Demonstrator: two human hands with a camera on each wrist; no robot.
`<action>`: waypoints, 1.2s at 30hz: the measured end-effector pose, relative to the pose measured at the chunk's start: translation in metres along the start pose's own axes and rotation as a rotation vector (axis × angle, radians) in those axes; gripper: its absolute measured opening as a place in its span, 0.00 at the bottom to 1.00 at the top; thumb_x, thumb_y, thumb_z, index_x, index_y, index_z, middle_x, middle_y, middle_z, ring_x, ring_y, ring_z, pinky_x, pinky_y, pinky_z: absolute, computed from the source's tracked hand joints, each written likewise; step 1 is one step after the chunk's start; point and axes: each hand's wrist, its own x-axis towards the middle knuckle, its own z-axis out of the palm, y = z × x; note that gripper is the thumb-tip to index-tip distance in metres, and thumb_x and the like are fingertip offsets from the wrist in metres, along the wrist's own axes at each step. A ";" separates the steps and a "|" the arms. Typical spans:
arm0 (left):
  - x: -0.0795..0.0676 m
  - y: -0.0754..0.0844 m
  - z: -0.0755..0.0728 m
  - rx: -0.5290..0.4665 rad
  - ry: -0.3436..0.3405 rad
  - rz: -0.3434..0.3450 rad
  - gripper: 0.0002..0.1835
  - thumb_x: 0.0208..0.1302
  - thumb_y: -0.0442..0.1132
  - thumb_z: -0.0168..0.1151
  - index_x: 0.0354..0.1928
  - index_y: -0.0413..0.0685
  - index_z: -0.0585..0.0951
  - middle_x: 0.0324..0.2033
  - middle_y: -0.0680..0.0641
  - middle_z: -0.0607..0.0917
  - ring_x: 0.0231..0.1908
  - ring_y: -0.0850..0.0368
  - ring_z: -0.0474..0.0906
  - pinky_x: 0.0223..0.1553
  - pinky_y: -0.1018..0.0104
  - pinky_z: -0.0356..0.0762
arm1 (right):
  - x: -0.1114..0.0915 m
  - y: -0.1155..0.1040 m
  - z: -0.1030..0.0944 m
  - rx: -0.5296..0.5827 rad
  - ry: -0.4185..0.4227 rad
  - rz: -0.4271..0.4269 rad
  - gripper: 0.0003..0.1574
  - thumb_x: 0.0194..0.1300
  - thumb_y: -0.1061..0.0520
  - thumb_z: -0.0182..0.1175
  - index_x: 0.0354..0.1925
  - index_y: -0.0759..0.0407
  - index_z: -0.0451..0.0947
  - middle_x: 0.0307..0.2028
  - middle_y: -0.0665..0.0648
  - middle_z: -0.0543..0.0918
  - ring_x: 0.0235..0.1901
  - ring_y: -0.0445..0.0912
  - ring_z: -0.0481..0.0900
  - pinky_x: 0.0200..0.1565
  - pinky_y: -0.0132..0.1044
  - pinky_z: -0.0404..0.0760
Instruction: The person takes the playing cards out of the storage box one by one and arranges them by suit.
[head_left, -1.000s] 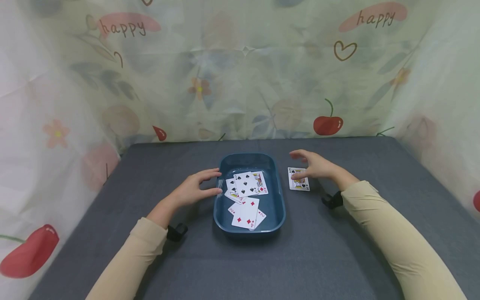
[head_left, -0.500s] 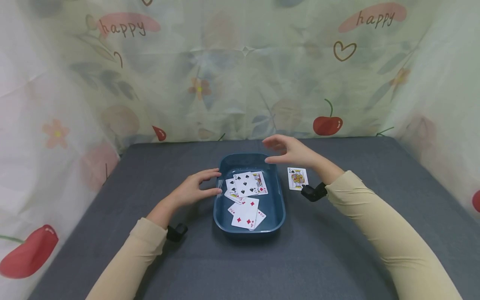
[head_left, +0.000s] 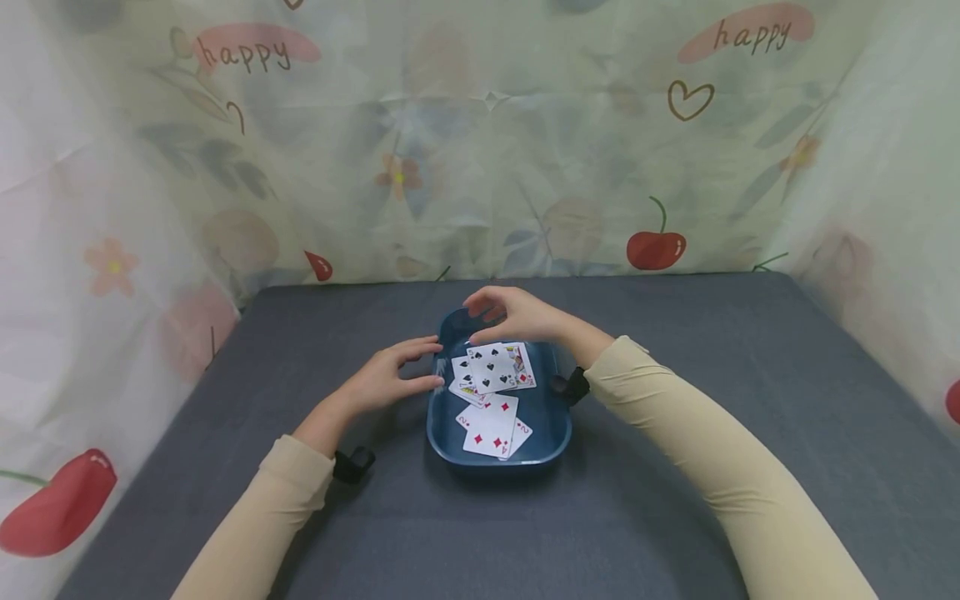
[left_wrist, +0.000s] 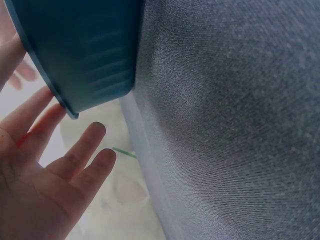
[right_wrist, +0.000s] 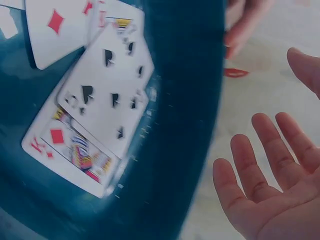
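A dark blue tray [head_left: 501, 462] stands mid-table with several playing cards in it. A spade card [head_left: 491, 369] overlaps a king of diamonds [right_wrist: 82, 152]; nearer me, a four of diamonds [head_left: 491, 427] lies across a two of diamonds [head_left: 521, 435]. With fingers spread, my left hand [head_left: 378, 379] touches the tray's left rim; the left wrist view also has this hand [left_wrist: 40, 185] at the rim. My right hand [head_left: 525, 318] is over the tray's far end, fingers loosely bent. In the right wrist view its palm [right_wrist: 275, 200] holds nothing.
Dark grey cloth [head_left: 495, 542] covers the table. A printed curtain [head_left: 480, 167] hangs behind and at both sides. Each wrist wears a black band, the left band [head_left: 354, 465] near the tray's left side. My right forearm [head_left: 675, 417] hides the table to the tray's right.
My right hand has left the king of spades lying right of the tray and moved left over the tray; the forearm now covers that card. The left hand has stayed at the rim.
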 end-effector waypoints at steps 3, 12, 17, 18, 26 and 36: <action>0.000 -0.001 0.000 -0.001 0.001 0.002 0.34 0.59 0.51 0.63 0.66 0.51 0.67 0.70 0.45 0.62 0.69 0.43 0.57 0.64 0.38 0.59 | 0.007 0.003 0.008 0.017 -0.031 0.063 0.36 0.57 0.55 0.65 0.62 0.60 0.65 0.59 0.61 0.73 0.60 0.55 0.71 0.63 0.46 0.70; 0.001 -0.004 0.000 -0.001 0.000 0.006 0.33 0.60 0.50 0.63 0.66 0.52 0.67 0.70 0.45 0.62 0.69 0.42 0.58 0.63 0.37 0.60 | 0.021 0.014 0.025 -0.007 -0.086 0.186 0.38 0.56 0.56 0.66 0.63 0.58 0.65 0.61 0.61 0.71 0.63 0.55 0.67 0.64 0.47 0.68; 0.000 -0.005 0.000 -0.008 -0.004 0.009 0.34 0.59 0.53 0.63 0.66 0.52 0.67 0.70 0.45 0.62 0.69 0.42 0.59 0.63 0.37 0.61 | 0.026 0.018 0.034 -0.058 -0.118 0.246 0.42 0.53 0.55 0.68 0.64 0.55 0.64 0.64 0.59 0.68 0.65 0.55 0.64 0.64 0.50 0.67; 0.000 -0.005 0.000 -0.007 -0.004 0.013 0.34 0.59 0.53 0.63 0.66 0.52 0.67 0.70 0.45 0.62 0.68 0.42 0.59 0.63 0.38 0.61 | 0.026 0.018 0.035 -0.067 -0.127 0.261 0.43 0.53 0.55 0.69 0.64 0.54 0.63 0.65 0.58 0.68 0.66 0.55 0.63 0.64 0.51 0.67; -0.001 -0.004 0.000 -0.023 -0.006 0.033 0.34 0.58 0.54 0.63 0.66 0.52 0.67 0.70 0.45 0.62 0.67 0.42 0.62 0.63 0.40 0.63 | 0.025 0.022 0.039 -0.169 -0.211 0.327 0.52 0.48 0.53 0.72 0.68 0.46 0.58 0.69 0.55 0.62 0.68 0.54 0.60 0.65 0.52 0.65; -0.002 -0.004 0.000 -0.028 -0.006 0.039 0.34 0.59 0.52 0.63 0.66 0.51 0.67 0.70 0.45 0.62 0.66 0.41 0.63 0.63 0.41 0.63 | 0.029 0.026 0.048 -0.248 -0.249 0.317 0.61 0.45 0.54 0.75 0.71 0.47 0.52 0.70 0.56 0.58 0.70 0.54 0.58 0.68 0.53 0.60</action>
